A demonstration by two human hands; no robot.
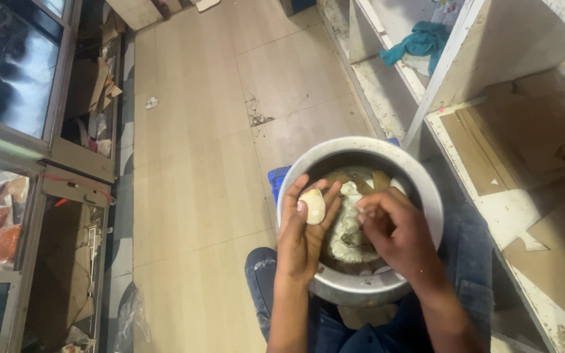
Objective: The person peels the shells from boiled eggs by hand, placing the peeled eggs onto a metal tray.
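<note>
A large metal bowl [420,189] rests on my lap, with several pale peeled pieces and scraps of peel [348,229] inside. My left hand [302,232] is over the bowl's left rim, fingers closed around a pale, rounded peeled piece [312,206] that looks like a boiled potato. My right hand [393,232] is over the middle of the bowl, fingers curled and pinched on a small pale bit; its fingertips hide what it grips. Both forearms come up from the bottom edge, over blue trousers [325,323].
Beige tiled floor [197,163] spreads to the left with small bits of litter. A glass-fronted cabinet [21,98] with bags and card stands at far left. White shelves [492,183] run along the right, holding a teal cloth [423,40] and cardboard. Something blue [276,180] lies under the bowl.
</note>
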